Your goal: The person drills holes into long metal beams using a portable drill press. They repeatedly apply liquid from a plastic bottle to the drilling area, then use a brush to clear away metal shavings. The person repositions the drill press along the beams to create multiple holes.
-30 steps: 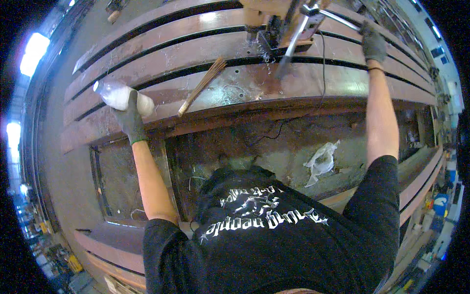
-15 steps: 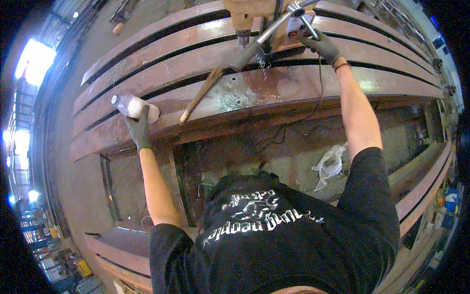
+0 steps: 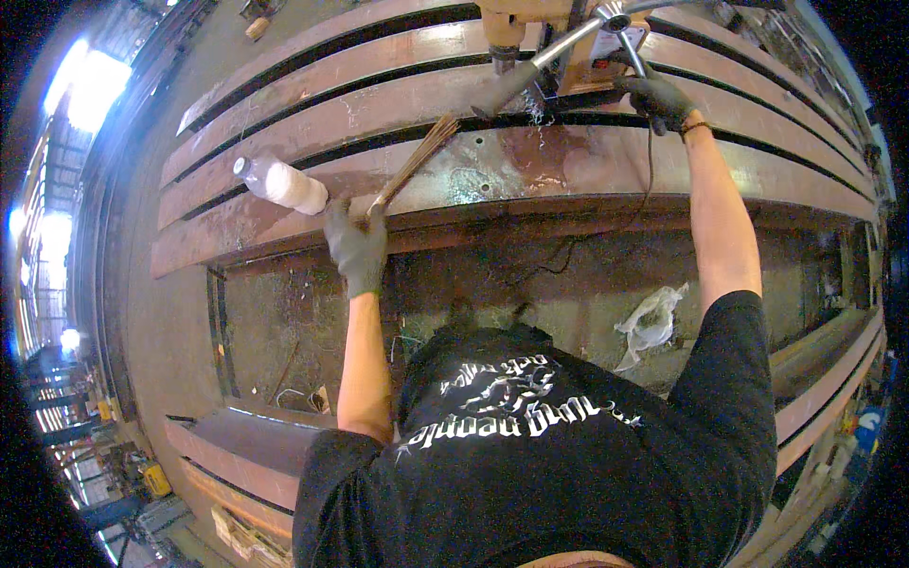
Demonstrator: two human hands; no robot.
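My left hand point(image 3: 356, 248), in a dark glove, is at the beam's near edge, thumb and fingers apart. Its tip meets the lower end of a thin brush point(image 3: 417, 163) with brown bristles, lying slanted on the steel. Just left of these fingers a clear plastic bottle point(image 3: 284, 185) with whitish contents lies tilted on the beam. My gloved right hand point(image 3: 659, 99) is closed round one feed handle point(image 3: 632, 55) of a drill press point(image 3: 592, 66). Another handle point(image 3: 530, 74) with a dark grip slants down left from the hub. Metal shavings point(image 3: 540, 112) gather below the drill.
Long parallel steel beams point(image 3: 568, 156) with dark gaps run across the view. Two drilled holes show near a wet patch point(image 3: 473, 180). A cable point(image 3: 650, 170) hangs from the drill over the edge. Below lies a crumpled plastic bag point(image 3: 651, 322); another beam point(image 3: 237, 473) stands lower left.
My left hand has let go of the bottle and moved right to the brush's end. The bottle stays on the beam. My right hand remains at the feed handle; the whole view has shifted slightly.
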